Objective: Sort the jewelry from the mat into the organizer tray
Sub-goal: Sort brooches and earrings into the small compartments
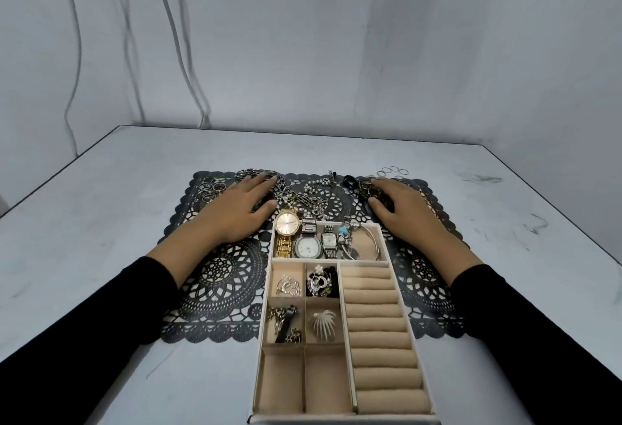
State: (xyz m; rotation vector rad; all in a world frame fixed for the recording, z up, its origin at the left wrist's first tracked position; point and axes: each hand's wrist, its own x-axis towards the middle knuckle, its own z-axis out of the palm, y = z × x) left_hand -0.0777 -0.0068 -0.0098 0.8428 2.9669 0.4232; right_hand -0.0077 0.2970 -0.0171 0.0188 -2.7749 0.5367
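Both hands lie flat on the mat, and the tray is partly filled.

The left hand is open with straight fingers, its tips at the chains on the far side of the mat. The right hand is open too and reaches a dark bundle at far right, so I think each hand is choosing its next piece. The tray sits near and central on the worktop, easy for both hands. Watches fill its far compartment and small pieces its left ones. The rolls are bare, because the rings are not yet sorted.
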